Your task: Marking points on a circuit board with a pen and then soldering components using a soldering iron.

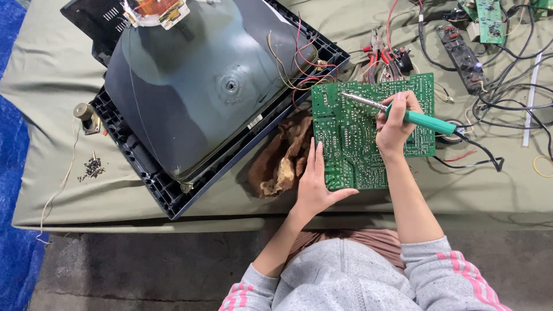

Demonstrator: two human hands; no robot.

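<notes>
A green circuit board (351, 135) lies solder side up on the cloth-covered table. My left hand (317, 181) rests flat against its near left edge, thumb on the board's lower corner. My right hand (394, 124) grips a green-handled soldering iron (426, 121). Its metal tip (345, 95) points left and touches the board's far left area. Red, yellow and black wires (302, 63) run from the board's far edge to the picture tube set.
A grey picture tube (196, 86) sits face down in a black frame at left. A brown rag (282, 158) lies beside the board. A black power strip (464, 57), cables, another green board (489, 20), loose screws (92, 168) and a small motor (86, 115) lie around.
</notes>
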